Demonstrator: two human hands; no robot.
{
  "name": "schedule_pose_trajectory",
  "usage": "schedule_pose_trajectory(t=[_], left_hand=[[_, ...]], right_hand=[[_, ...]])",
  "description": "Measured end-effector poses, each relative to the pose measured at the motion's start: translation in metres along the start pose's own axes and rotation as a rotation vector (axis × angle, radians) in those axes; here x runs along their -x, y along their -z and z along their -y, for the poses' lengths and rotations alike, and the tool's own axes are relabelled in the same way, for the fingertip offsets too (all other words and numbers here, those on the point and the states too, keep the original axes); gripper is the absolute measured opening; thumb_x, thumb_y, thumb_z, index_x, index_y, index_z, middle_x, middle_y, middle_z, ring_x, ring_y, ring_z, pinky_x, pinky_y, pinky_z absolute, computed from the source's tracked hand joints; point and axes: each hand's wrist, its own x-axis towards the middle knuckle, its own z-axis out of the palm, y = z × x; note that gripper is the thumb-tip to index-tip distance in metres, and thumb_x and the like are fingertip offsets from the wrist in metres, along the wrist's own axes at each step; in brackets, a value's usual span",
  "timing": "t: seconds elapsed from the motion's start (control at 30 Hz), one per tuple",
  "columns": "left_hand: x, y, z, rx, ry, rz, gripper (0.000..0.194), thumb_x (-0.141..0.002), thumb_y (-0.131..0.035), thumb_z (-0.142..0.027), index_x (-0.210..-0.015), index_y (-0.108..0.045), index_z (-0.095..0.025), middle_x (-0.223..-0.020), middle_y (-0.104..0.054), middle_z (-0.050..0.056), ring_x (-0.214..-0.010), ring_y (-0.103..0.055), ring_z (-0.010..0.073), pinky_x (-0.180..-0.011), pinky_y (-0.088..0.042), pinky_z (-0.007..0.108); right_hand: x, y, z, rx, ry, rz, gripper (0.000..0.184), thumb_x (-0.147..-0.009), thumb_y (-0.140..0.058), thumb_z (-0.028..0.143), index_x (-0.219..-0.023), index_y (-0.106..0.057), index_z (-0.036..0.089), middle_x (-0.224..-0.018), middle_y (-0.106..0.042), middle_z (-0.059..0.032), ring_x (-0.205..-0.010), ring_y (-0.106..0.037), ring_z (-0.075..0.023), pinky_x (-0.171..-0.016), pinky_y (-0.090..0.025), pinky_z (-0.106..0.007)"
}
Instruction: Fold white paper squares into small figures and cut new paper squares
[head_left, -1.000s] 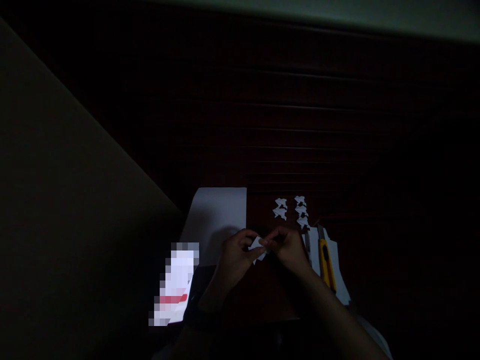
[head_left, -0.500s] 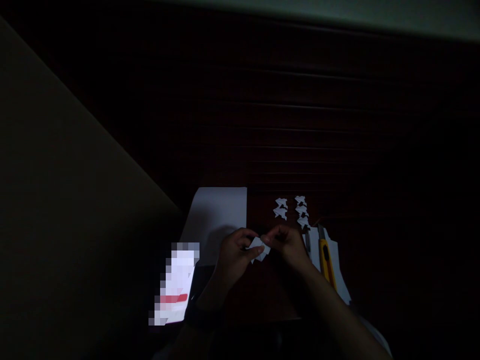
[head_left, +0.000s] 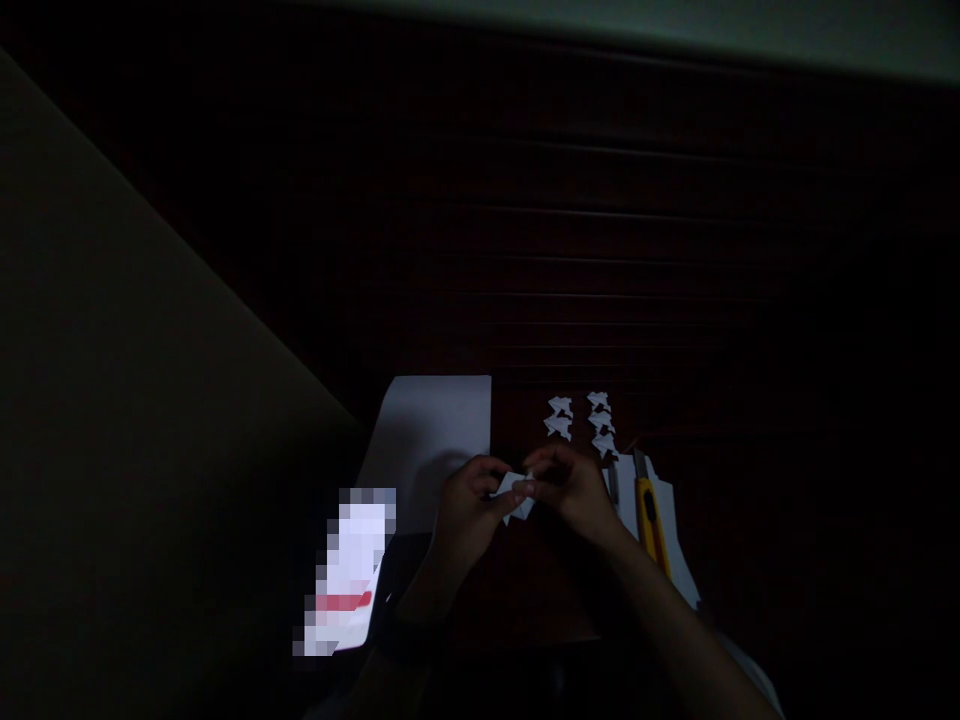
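A small folded piece of white paper (head_left: pixel 512 484) is held between my two hands over the dark table. My left hand (head_left: pixel 469 505) pinches its left side, the thumb lying across the front. From the right, my right hand (head_left: pixel 568 490) grips the paper's upper right part, thumb close to the left thumb. The fingers behind the paper are partly hidden. Beyond my hands lie several small folded white paper figures in two columns, a left group (head_left: pixel 559 416) and a right group (head_left: pixel 601 422).
White sheets of paper (head_left: pixel 442 425) lie behind my left hand. At the left a lit phone screen (head_left: pixel 349 560) glows, partly pixelated. By my right forearm a yellow box cutter (head_left: pixel 651 525) rests on more white paper (head_left: pixel 677 530). A pale wall (head_left: pixel 135 400) slopes along the left.
My right thumb has come down and left across the paper, beside the left thumb. The left hand keeps its hold. The whole view has shifted slightly.
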Motion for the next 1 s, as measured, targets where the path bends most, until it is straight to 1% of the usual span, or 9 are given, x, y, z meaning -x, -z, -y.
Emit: schedule_pose_trajectory(t=[0.07, 0.17, 0.23, 0.37, 0.47, 0.53, 0.6, 0.77, 1.0], left_hand=[[0.000, -0.001, 0.002, -0.034, -0.007, 0.001, 0.029, -0.063, -0.074, -0.032, -0.083, -0.060, -0.016, -0.054, -0.058, -0.004, -0.048, -0.055, 0.0110, -0.043, -0.037, 0.019], [0.000, -0.002, 0.003, -0.108, -0.050, -0.007, 0.026, -0.064, -0.074, -0.032, -0.080, -0.061, -0.016, -0.059, -0.061, -0.001, -0.053, -0.058, 0.0127, -0.046, -0.040, 0.020], [0.001, -0.002, 0.004, -0.149, -0.086, 0.004, 0.024, -0.065, -0.073, -0.031, -0.081, -0.063, -0.016, -0.064, -0.064, 0.001, -0.060, -0.061, 0.0151, -0.052, -0.044, 0.022], [0.002, 0.001, 0.002, -0.131, -0.113, 0.096, 0.027, -0.065, -0.071, -0.023, -0.091, -0.065, -0.017, -0.081, -0.069, 0.004, -0.075, -0.065, 0.0181, -0.067, -0.050, 0.027], [0.000, 0.006, 0.003, -0.105, -0.098, 0.061, 0.029, -0.064, -0.071, -0.022, -0.093, -0.065, -0.018, -0.090, -0.070, 0.006, -0.081, -0.065, 0.0190, -0.072, -0.051, 0.028], [-0.002, 0.009, 0.004, -0.107, -0.078, -0.003, 0.025, -0.065, -0.071, -0.026, -0.088, -0.067, -0.018, -0.085, -0.071, 0.006, -0.078, -0.066, 0.0193, -0.070, -0.051, 0.028], [-0.004, 0.012, 0.006, -0.103, -0.068, -0.034, 0.020, -0.067, -0.070, -0.029, -0.083, -0.067, -0.017, -0.079, -0.071, 0.006, -0.074, -0.067, 0.0196, -0.068, -0.052, 0.028], [-0.004, 0.013, 0.006, -0.094, -0.064, -0.015, 0.015, -0.069, -0.068, -0.030, -0.076, -0.068, -0.016, -0.073, -0.071, 0.006, -0.069, -0.067, 0.0197, -0.063, -0.051, 0.028], [-0.001, 0.010, 0.004, -0.126, -0.093, 0.066, 0.015, -0.073, -0.066, -0.032, -0.076, -0.070, -0.017, -0.075, -0.071, 0.004, -0.071, -0.065, 0.0180, -0.064, -0.048, 0.024]], right_hand=[[0.000, 0.002, 0.000, 0.005, 0.011, 0.019, 0.024, -0.065, -0.072, 0.020, -0.087, -0.063, 0.019, -0.074, -0.063, 0.0001, -0.069, -0.059, -0.0155, -0.064, -0.046, -0.026], [0.001, 0.003, -0.002, 0.011, 0.004, 0.018, 0.020, -0.067, -0.070, 0.018, -0.084, -0.060, 0.019, -0.068, -0.060, 0.0019, -0.064, -0.057, -0.0140, -0.059, -0.045, -0.025], [0.001, 0.002, -0.003, 0.017, 0.007, 0.006, 0.020, -0.066, -0.069, 0.017, -0.083, -0.058, 0.019, -0.066, -0.057, 0.0030, -0.061, -0.055, -0.0130, -0.057, -0.044, -0.024], [0.000, 0.000, -0.006, 0.045, 0.018, -0.041, 0.021, -0.066, -0.069, 0.018, -0.082, -0.055, 0.020, -0.067, -0.056, 0.0031, -0.062, -0.054, -0.0131, -0.058, -0.044, -0.023], [-0.002, 0.001, -0.006, 0.016, 0.005, -0.098, 0.023, -0.068, -0.069, 0.022, -0.087, -0.057, 0.020, -0.069, -0.055, 0.0026, -0.064, -0.054, -0.0136, -0.060, -0.045, -0.024], [-0.003, 0.003, -0.004, -0.009, 0.003, -0.112, 0.027, -0.069, -0.069, 0.025, -0.093, -0.057, 0.021, -0.070, -0.055, 0.0027, -0.064, -0.054, -0.0135, -0.060, -0.046, -0.024], [-0.004, 0.004, -0.002, -0.008, 0.004, -0.071, 0.029, -0.069, -0.071, 0.027, -0.094, -0.059, 0.021, -0.072, -0.056, 0.0023, -0.065, -0.055, -0.0136, -0.061, -0.046, -0.025], [-0.002, 0.008, -0.002, 0.052, 0.032, 0.077, 0.023, -0.067, -0.073, 0.026, -0.087, -0.064, 0.020, -0.074, -0.058, 0.0013, -0.069, -0.055, -0.0143, -0.063, -0.045, -0.025], [0.000, 0.006, -0.002, 0.025, 0.036, 0.024, 0.028, -0.061, -0.075, 0.018, -0.086, -0.062, 0.020, -0.067, -0.050, 0.0046, -0.062, -0.048, -0.0115, -0.055, -0.040, -0.021]])
